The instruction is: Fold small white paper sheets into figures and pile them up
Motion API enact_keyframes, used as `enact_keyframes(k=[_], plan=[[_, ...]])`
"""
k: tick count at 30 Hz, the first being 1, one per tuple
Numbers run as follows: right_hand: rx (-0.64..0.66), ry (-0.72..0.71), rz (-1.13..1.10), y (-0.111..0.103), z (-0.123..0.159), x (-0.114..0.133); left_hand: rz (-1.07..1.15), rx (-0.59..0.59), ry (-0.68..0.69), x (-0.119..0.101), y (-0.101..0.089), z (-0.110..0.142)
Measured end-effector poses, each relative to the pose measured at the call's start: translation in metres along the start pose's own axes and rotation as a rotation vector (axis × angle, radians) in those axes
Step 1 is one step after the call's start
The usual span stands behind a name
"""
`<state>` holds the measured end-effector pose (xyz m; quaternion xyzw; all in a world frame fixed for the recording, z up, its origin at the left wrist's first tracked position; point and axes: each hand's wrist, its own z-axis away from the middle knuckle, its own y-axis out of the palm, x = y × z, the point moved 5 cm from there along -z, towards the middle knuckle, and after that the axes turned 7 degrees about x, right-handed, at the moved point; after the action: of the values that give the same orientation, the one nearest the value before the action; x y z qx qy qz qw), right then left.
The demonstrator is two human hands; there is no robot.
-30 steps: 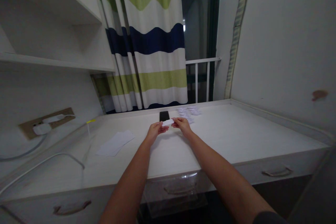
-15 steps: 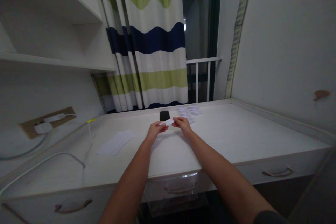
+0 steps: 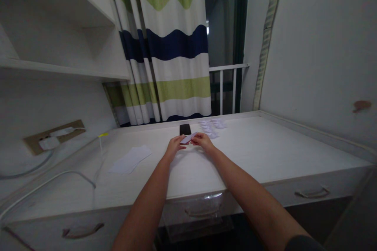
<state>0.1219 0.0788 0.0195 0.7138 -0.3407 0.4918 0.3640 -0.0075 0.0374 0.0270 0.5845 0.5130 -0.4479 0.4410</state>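
A small white paper slip (image 3: 187,139) is pinched between my left hand (image 3: 175,147) and my right hand (image 3: 203,142), just above the white desktop (image 3: 250,145). My left fingers hold its near left end, and my right fingertips press on its right end. Beyond the hands lies a black smartphone (image 3: 185,129), face up. Farther right is a loose scatter of small white paper pieces (image 3: 210,127). Left of my hands rests a flat pile of white paper sheets (image 3: 129,159).
A white cable (image 3: 50,178) runs along the desk's left side from a wall socket panel (image 3: 54,137). White shelves (image 3: 59,70) overhang at left, and a striped curtain (image 3: 176,47) hangs behind the desk. Drawer handles line the front edge.
My right hand has shifted slightly left, closer to my left hand. The paper slip now sits a little lower and more tilted between my fingers.
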Motion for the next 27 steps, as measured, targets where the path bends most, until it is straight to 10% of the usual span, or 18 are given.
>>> enact_keyframes(k=[27], plan=[[0.056, -0.031, 0.013, 0.0026, 0.0013, -0.0012, 0.083, 0.109, -0.042, 0.0044, 0.0065, 0.0035]])
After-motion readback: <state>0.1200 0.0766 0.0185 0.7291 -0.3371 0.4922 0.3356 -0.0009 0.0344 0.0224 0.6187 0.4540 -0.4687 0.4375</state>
